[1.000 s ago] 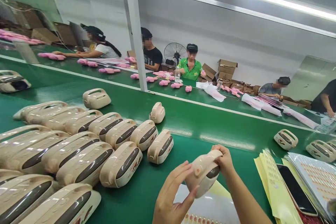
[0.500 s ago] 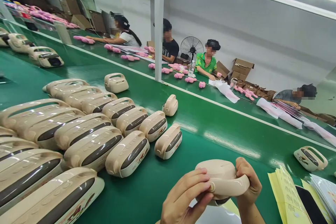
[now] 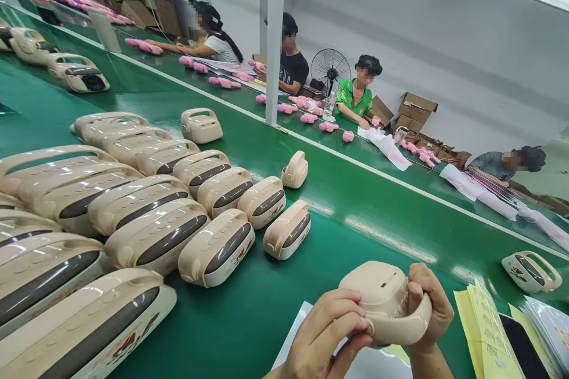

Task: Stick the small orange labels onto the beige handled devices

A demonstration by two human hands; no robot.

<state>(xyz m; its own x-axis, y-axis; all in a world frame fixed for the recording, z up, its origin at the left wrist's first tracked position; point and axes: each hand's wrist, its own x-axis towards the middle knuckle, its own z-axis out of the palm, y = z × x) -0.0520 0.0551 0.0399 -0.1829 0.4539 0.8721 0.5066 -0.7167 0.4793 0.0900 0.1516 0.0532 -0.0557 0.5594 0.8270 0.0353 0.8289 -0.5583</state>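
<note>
At five o'clock in the view, the left hand [image 3: 331, 328] pinches a beige handled casing [image 3: 372, 285] near one handle joint [image 3: 370, 327], while the right hand [image 3: 433, 305] clasps its carry handle [image 3: 400, 328] from the other side. Similar casings [image 3: 216, 249] stand in rows toward nine o'clock on the green tabletop [image 3: 240, 323]; yellow sheets [image 3: 482, 328] and a phone [image 3: 522, 344] lie at four o'clock

This looks to us like a factory assembly workshop: rows of matching beige cases [image 3: 151, 234] crowd our long green bench [image 3: 249, 323], and across from us co-workers [image 3: 351, 100] are lined up behind a second green strip [image 3: 427, 179] dotted with pink pieces [image 3: 329, 127]. Behind them we see stacked cardboard boxes [image 3: 416, 108] and a wire-caged fan [image 3: 330, 68] before a pale wall [image 3: 400, 29].
</note>
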